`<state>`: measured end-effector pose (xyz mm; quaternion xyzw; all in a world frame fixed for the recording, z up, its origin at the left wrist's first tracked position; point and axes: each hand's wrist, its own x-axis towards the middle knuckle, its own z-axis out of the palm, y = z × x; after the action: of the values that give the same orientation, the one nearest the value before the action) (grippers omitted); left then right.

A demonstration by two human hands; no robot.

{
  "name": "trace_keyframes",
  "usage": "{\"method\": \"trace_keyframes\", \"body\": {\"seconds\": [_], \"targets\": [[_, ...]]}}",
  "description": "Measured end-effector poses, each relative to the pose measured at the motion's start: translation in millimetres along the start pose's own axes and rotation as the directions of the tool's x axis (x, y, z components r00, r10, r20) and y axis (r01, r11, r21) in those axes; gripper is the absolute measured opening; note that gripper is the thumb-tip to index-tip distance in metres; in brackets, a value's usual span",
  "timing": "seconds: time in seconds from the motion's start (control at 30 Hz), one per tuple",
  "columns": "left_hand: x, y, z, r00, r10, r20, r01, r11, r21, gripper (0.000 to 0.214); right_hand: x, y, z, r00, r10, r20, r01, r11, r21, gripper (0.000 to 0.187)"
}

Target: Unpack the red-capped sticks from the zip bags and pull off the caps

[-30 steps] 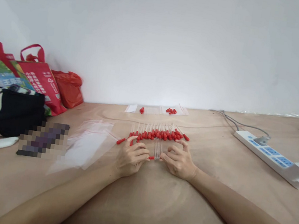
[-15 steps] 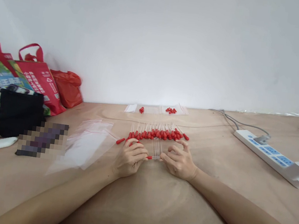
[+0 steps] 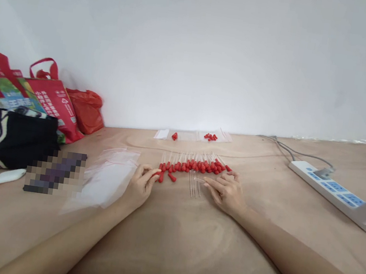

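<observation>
Both bare forearms stretched forward over a tan wooden tabletop [image 3: 168, 244]. Left hand [image 3: 140, 186] resting palm-down at the near left end of a row of clear glass dropper tubes with red rubber bulbs [image 3: 196, 164], thumb and forefinger pinched on one small red rubber bulb [image 3: 156, 173] at the fingertips. Another loose red bulb [image 3: 172, 177] lying just right of that pinch, apart from the fingers.

Right hand [image 3: 226, 190] flat and low on the wood, fingers extended toward the left, thumb and forefinger closed on the end of one thin clear glass tube [image 3: 200, 180]. A few bare clear glass tubes [image 3: 192, 187] lying side by side between the two hands, just left of the right fingertips, near edge of the capped row just beyond them.

Stack of clear plastic zip bags [image 3: 105, 176] touching the outer side of the left hand. Farther back near the white wall, flat clear bags with a few loose red bulbs [image 3: 209, 136]. At far left a black-and-striped fabric bag [image 3: 15, 138], red shopping bags [image 3: 52, 96] behind it. At right a white power strip with blue sockets [image 3: 338, 195], well apart from the right arm.
</observation>
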<state>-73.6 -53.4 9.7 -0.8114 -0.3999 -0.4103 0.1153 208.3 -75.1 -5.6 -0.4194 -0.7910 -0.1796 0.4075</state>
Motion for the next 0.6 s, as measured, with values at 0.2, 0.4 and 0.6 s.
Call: {"method": "trace_keyframes", "body": {"seconds": [0.2, 0.4, 0.6], "targets": [[1.4, -7.4, 1.1, 0.977, -0.209, 0.039, 0.208, 0.978, 0.03, 0.028, 0.8, -1.4, 2.8, 0.994, 0.062, 0.09, -0.061, 0.998, -0.01, 0.022], [2.5, -13.3, -1.6, 0.902, -0.426, 0.075, 0.425, 0.905, 0.019, 0.022, 2.9, -1.5, 11.1, 0.994, 0.08, 0.08, -0.074, 0.994, -0.078, 0.017], [3.4, -15.8, -2.7, 0.911, -0.391, 0.129, 0.377, 0.919, 0.116, 0.021, 3.8, -2.8, 16.7, 0.991, 0.058, 0.122, -0.048, 0.995, -0.086, 0.016]]}}
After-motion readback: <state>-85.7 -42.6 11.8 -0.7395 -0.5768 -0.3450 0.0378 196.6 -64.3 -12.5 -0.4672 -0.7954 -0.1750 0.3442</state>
